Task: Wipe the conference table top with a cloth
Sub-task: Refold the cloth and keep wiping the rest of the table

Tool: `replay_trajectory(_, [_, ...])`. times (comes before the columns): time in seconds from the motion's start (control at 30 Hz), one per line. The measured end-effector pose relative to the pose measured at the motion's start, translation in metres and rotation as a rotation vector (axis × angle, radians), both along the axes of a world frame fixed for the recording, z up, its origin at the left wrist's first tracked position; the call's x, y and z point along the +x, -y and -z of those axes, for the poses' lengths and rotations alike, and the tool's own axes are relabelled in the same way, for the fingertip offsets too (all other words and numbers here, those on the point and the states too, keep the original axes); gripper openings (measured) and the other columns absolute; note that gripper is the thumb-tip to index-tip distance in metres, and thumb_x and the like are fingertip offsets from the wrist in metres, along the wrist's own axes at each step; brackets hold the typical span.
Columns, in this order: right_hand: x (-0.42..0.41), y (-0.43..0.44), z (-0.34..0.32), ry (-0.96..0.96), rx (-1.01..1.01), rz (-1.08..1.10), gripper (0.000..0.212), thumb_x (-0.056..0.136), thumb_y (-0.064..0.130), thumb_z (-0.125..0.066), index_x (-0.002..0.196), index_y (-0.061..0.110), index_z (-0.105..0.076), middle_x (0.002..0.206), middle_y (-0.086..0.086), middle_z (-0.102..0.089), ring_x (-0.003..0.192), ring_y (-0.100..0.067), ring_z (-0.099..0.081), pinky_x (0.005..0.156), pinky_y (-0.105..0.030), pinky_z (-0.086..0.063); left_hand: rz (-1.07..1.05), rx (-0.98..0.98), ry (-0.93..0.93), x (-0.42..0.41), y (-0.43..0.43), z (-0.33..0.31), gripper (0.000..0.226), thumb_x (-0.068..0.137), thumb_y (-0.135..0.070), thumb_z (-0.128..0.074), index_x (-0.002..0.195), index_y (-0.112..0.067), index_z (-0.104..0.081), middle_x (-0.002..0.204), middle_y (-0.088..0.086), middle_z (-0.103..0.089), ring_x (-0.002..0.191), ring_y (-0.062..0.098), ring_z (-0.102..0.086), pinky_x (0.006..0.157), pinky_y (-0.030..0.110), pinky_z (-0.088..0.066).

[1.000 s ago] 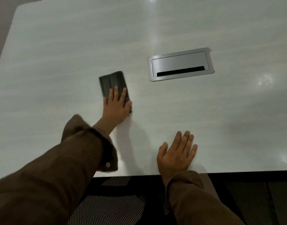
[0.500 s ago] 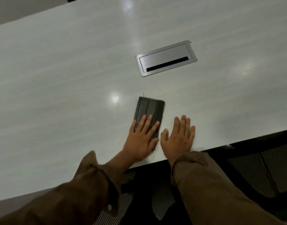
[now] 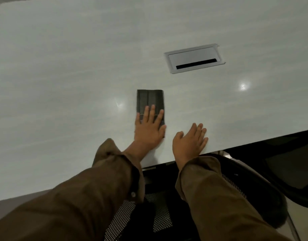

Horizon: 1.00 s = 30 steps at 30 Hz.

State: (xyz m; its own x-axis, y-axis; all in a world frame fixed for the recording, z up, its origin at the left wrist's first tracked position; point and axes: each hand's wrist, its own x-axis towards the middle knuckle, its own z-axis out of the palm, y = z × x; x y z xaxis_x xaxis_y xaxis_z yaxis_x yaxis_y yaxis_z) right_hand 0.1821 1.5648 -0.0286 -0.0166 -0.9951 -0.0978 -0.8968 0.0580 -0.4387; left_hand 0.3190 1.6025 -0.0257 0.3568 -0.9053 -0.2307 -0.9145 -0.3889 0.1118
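A folded dark cloth (image 3: 149, 100) lies flat on the pale conference table top (image 3: 71, 66), a little in from the near edge. My left hand (image 3: 149, 129) presses flat on the cloth's near half, fingers spread and pointing away from me. My right hand (image 3: 189, 142) rests flat on the bare table just right of the cloth, beside the table's near edge, holding nothing. Both arms wear brown sleeves.
A silver cable hatch (image 3: 194, 58) with a dark slot is set into the table, beyond and right of the cloth. A black mesh chair (image 3: 160, 213) stands under the near edge between my arms. Ceiling lights glare off the table top.
My left hand slid the cloth from the left toward my right hand, ending beside it. The right hand stayed planted near the edge. The view shifted with my head.
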Motion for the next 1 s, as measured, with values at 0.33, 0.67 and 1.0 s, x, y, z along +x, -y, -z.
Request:
replay_trajectory(0.33, [0.003,-0.013,0.020,-0.098,-0.222,0.011,0.056,0.092,0.028,-0.047,0.144,0.005,-0.044,0.156,-0.016,-0.038,0.147,-0.031,-0.030,0.121,-0.050,-0.019,0.394,-0.052,0.098,0.113,-0.092,0.003,0.059,0.101,-0.052,-0.027,0.155,-0.027,-0.025,0.163,0.006,-0.018,0.152,0.025,-0.012,0.119,0.051,-0.020])
replay_trajectory(0.67, [0.005,-0.012,0.026,-0.126,-0.255,0.034,0.057,0.092,0.026,-0.048,0.145,0.004,-0.045,0.157,-0.016,-0.037,0.149,-0.030,-0.027,0.121,-0.052,-0.020,-0.108,0.002,0.084,0.207,0.068,0.004,0.066,0.097,-0.056,-0.016,0.157,-0.029,-0.010,0.165,0.005,-0.005,0.152,0.028,-0.005,0.119,0.052,-0.011])
replay_trajectory(1.0, [0.006,-0.012,0.030,-0.096,-0.326,0.040,0.056,0.090,0.025,-0.051,0.142,0.003,-0.049,0.153,-0.016,-0.043,0.147,-0.031,-0.033,0.120,-0.051,-0.022,-0.101,-0.022,0.064,0.175,0.112,0.007,0.061,0.103,-0.050,-0.022,0.157,-0.027,-0.008,0.166,0.007,-0.002,0.152,0.029,0.000,0.120,0.053,-0.007])
